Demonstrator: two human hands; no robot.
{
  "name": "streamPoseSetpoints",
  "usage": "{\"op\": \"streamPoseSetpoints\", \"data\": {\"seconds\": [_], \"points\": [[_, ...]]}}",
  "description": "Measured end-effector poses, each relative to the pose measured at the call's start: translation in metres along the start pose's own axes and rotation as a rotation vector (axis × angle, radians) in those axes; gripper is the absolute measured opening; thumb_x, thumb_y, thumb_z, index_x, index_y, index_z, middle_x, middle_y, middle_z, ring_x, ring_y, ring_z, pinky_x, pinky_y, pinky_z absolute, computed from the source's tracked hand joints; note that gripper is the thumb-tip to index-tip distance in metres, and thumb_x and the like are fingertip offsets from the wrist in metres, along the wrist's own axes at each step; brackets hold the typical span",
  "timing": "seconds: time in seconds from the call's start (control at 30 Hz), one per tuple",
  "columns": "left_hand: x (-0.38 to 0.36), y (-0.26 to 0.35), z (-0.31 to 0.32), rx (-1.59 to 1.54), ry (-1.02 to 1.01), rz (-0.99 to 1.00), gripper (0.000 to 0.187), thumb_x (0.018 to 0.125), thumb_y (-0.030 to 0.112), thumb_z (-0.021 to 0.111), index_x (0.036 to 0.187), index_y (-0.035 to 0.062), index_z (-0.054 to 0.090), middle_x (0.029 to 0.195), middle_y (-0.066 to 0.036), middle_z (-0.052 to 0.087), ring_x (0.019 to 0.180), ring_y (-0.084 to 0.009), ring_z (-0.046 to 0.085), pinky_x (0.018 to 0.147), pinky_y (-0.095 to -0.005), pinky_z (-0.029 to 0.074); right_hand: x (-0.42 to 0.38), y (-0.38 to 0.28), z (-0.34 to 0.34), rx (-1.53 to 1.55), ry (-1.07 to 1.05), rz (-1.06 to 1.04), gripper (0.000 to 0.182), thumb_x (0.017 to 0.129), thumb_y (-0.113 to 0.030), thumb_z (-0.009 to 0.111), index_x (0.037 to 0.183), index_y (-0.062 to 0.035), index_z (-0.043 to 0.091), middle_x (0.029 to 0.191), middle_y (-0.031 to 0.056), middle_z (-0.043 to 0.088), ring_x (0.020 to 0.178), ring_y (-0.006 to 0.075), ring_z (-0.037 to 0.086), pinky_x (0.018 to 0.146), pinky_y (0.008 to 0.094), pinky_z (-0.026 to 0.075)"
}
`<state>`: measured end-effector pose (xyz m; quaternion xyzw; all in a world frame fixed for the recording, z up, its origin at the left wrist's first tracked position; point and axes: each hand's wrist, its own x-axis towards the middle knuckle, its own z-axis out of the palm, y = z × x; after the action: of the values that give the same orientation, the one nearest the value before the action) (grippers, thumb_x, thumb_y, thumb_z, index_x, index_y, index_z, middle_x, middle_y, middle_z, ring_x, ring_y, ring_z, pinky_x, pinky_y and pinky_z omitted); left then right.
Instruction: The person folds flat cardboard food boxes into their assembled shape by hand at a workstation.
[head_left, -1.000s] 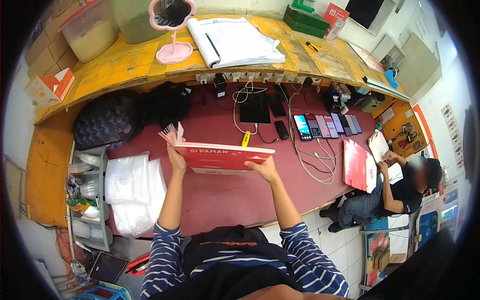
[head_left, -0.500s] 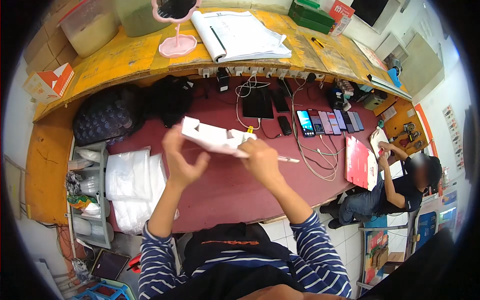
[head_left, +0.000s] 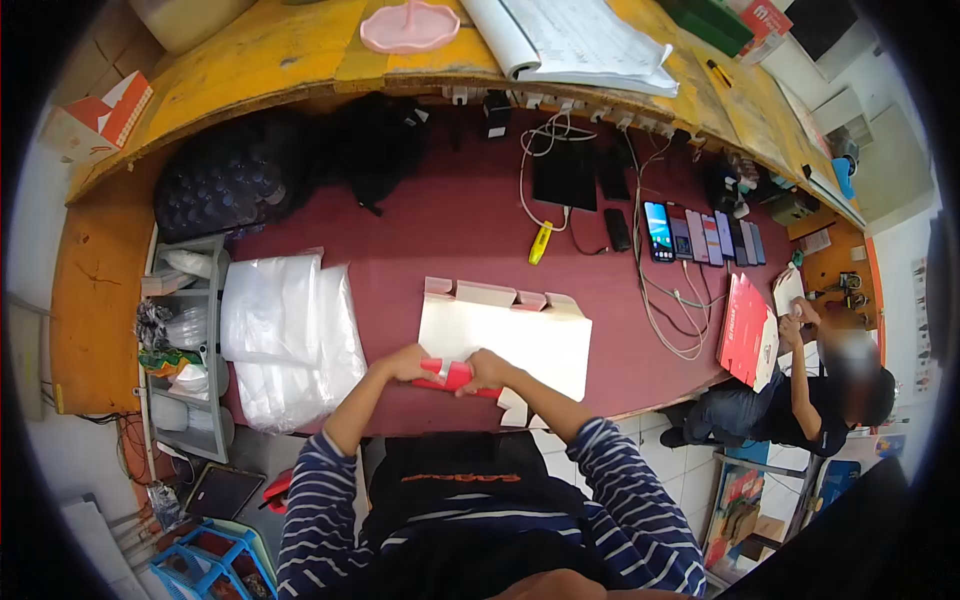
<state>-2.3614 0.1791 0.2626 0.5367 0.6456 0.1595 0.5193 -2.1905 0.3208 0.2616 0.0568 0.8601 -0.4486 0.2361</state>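
Note:
A flattened white cardboard box (head_left: 520, 340) lies on the dark red table (head_left: 390, 270) with its flaps toward the back. Its near left part is folded up and shows a red outer face (head_left: 446, 374). My left hand (head_left: 408, 364) grips the left end of that red part. Close beside it, my right hand (head_left: 488, 371) grips the red part's right end. A small white flap sticks out below the right hand at the table's front edge. To the left lie clear plastic bags (head_left: 285, 335). Behind the box is a yellow highlighter (head_left: 540, 243).
Several phones (head_left: 700, 237) and white cables lie at the right rear. A co-worker (head_left: 790, 400) sits at the right beside red-and-white cardboard (head_left: 747, 332). A grey drawer rack (head_left: 187, 350) stands left. The yellow shelf (head_left: 330, 60) spans the back.
The cardboard, held up in the air before, now lies on the table, opened flat. Both hands have come down toward the front edge and closer together. The view has shifted.

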Motion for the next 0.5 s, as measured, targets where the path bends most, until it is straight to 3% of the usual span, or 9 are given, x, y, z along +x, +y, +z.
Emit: {"op": "streamPoseSetpoints", "data": {"seconds": [0.1, 0.13, 0.17, 0.23, 0.27, 0.33, 0.37, 0.43, 0.5], "points": [[0.015, -0.024, 0.007, -0.145, -0.089, 0.016, 0.035, 0.064, 0.034, 0.073, 0.077, 0.0031, 0.063, 0.063, -0.008, 0.061, 0.06, -0.0192, 0.057, 0.058, -0.0323, 0.044, 0.003, -0.004, 0.003, -0.016, 0.215, 0.168, 0.056, 0.061, -0.057, 0.065, 0.055, -0.0016, 0.058, 0.054, 0.014, 0.056, 0.053, 0.0319, 0.054, 0.056, 0.0359, 0.045], [0.015, -0.029, 0.012, -0.15, 0.038, 0.128, 0.037, 0.065, 0.035, 0.072, 0.082, 0.0038, 0.062, 0.063, -0.01, 0.06, 0.06, -0.0193, 0.057, 0.058, -0.0324, 0.044, 0.001, -0.01, 0.004, -0.083, 0.205, 0.24, 0.058, 0.07, -0.061, 0.053, 0.071, -0.0037, 0.061, 0.064, 0.0165, 0.06, 0.063, 0.0334, 0.058, 0.06, 0.0402, 0.046], [0.015, -0.031, 0.017, -0.157, 0.164, 0.244, 0.039, 0.066, 0.035, 0.071, 0.088, 0.0045, 0.061, 0.063, -0.011, 0.059, 0.061, -0.0194, 0.057, 0.058, -0.0324, 0.044, -0.002, -0.016, 0.009, -0.08, 0.205, 0.248, 0.058, 0.07, -0.061, 0.053, 0.071, -0.0037, 0.061, 0.064, 0.0165, 0.06, 0.063, 0.0334, 0.058, 0.06, 0.0402, 0.046], [-0.008, -0.002, 0.018, -0.129, 0.227, 0.218, 0.041, 0.066, 0.037, 0.07, 0.089, 0.0053, 0.058, 0.068, -0.012, 0.06, 0.065, -0.0232, 0.059, 0.061, -0.0362, 0.046, -0.005, -0.027, 0.024, -0.27, 0.463, 0.345, 0.05, 0.08, -0.053, 0.045, 0.092, -0.0049, 0.056, 0.066, 0.0172, 0.059, 0.06, 0.0331, 0.058, 0.057, 0.0414, 0.045], [-0.013, 0.009, 0.021, -0.024, 0.305, 0.033, 0.039, 0.066, 0.036, 0.069, 0.087, 0.006, 0.057, 0.074, -0.012, 0.061, 0.071, -0.0236, 0.059, 0.061, -0.0375, 0.046, -0.004, -0.035, 0.023, -0.214, 0.464, 0.412, 0.038, 0.084, -0.041, 0.044, 0.102, -0.0077, 0.049, 0.082, 0.0158, 0.059, 0.076, 0.0296, 0.058, 0.068, 0.0436, 0.043], [-0.013, 0.008, 0.038, 0.116, 0.416, -0.233, 0.042, 0.066, 0.042, 0.067, 0.08, 0.0066, 0.05, 0.087, -0.014, 0.057, 0.079, -0.0262, 0.056, 0.059, -0.0431, 0.046, 0.003, -0.039, 0.025, -0.285, 0.584, 0.414, 0.033, 0.082, -0.036, 0.047, 0.101, -0.0085, 0.05, 0.092, 0.0147, 0.055, 0.086, 0.0287, 0.054, 0.076, 0.0452, 0.039], [-0.013, 0.007, 0.05, 0.106, 0.415, -0.24, 0.042, 0.066, 0.042, 0.067, 0.08, 0.0066, 0.05, 0.087, -0.014, 0.057, 0.079, -0.0262, 0.056, 0.059, -0.0431, 0.046, 0.006, -0.04, 0.029, -0.351, 0.709, 0.415, 0.029, 0.08, -0.03, 0.051, 0.1, -0.0093, 0.051, 0.103, 0.0136, 0.052, 0.096, 0.0279, 0.05, 0.084, 0.0469, 0.035], [-0.009, 0.008, 0.066, 0.357, 0.742, -0.254, 0.035, 0.068, 0.039, 0.063, 0.082, 0.0101, 0.051, 0.091, -0.01, 0.052, 0.08, -0.0246, 0.052, 0.062, -0.0408, 0.043, 0.019, -0.023, 0.04, -0.384, 0.809, 0.345, 0.028, 0.078, -0.024, 0.052, 0.102, -0.0099, 0.05, 0.11, 0.0129, 0.047, 0.102, 0.0279, 0.045, 0.089, 0.0483, 0.029], [0.004, 0.013, 0.064, 0.494, 0.843, -0.292, 0.029, 0.07, 0.035, 0.061, 0.083, 0.0107, 0.051, 0.092, -0.009, 0.05, 0.082, -0.0238, 0.05, 0.067, -0.0392, 0.041, 0.02, -0.019, 0.046, -0.409, 0.901, 0.286, 0.029, 0.075, -0.018, 0.053, 0.103, -0.0105, 0.049, 0.116, 0.0123, 0.042, 0.108, 0.0279, 0.039, 0.093, 0.0496, 0.024]]}}
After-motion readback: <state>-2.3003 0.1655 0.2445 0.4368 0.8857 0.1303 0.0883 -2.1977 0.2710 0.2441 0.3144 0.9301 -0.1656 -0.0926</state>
